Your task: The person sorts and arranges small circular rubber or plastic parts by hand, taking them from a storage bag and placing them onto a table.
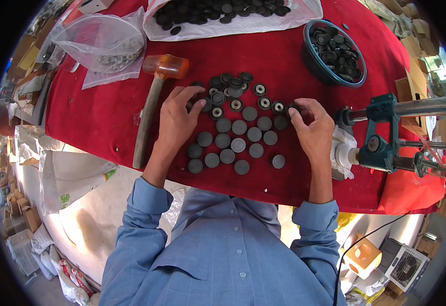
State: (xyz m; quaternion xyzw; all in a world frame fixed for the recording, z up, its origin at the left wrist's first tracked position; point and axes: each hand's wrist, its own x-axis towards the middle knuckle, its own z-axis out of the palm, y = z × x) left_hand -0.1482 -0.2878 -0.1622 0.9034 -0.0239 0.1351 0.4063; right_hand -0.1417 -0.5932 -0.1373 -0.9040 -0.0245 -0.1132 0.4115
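Red tablecloth, black discs — left fingers touching, grip unclear, right fingers pinching one

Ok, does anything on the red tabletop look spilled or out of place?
One dark disc lies alone on the red cloth just outside the bowl's far rim, apart from the other discs, so it looks stray.

discs: on table | mallet: left of discs | tub: behind, right | press: right
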